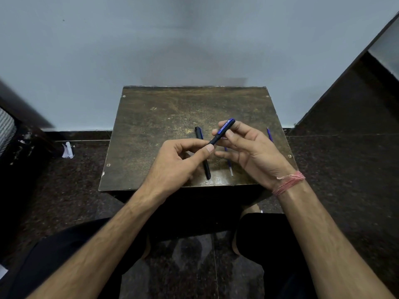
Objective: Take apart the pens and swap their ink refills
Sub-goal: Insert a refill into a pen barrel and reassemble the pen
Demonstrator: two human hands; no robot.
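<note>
Both hands (216, 152) pinch blue-clipped pen (223, 131) above desk (151, 137); loose refill (229, 165) lies below. Step: disassembly; next, probably twist halves apart.

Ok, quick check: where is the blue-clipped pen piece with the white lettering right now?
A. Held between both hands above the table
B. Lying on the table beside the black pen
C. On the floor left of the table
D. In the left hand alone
A: the blue-clipped pen piece is pinched by the right hand at its upper part, and the left hand grips its lower end, above the table.
</note>
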